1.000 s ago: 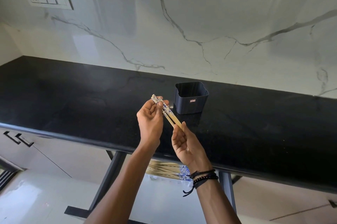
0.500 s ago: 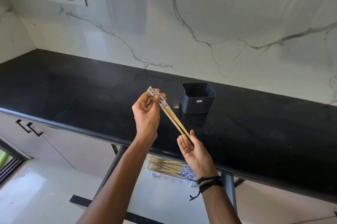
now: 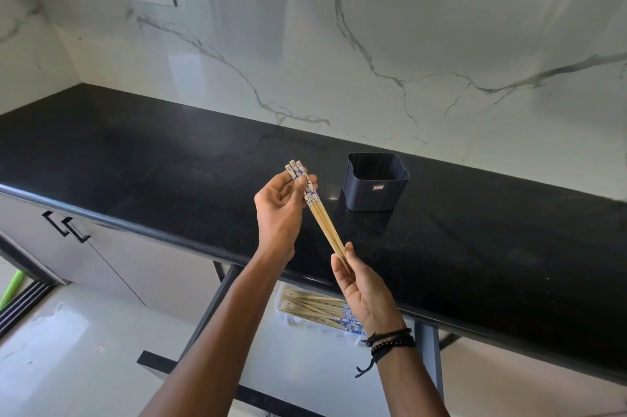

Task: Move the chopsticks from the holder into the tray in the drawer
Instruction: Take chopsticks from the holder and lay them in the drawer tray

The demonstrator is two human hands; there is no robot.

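My left hand [image 3: 279, 213] pinches the blue-patterned tops of a bundle of pale wooden chopsticks [image 3: 319, 216]; my right hand [image 3: 359, 284], fingers loosely curled, grips their narrow tips. The dark square plastic holder [image 3: 375, 186] stands beyond my right hand on the black stone counter [image 3: 142, 179]. Below my right wrist, the white tray [image 3: 283, 306] carries more chopsticks.

Chopsticks [image 3: 324, 223] bare wood (patterned tops); holder [image 3: 375, 185] matt plastic; countertop [image 3: 135, 158] polished stone.

Holder [image 3: 375, 184] label — red, small — unreadable.
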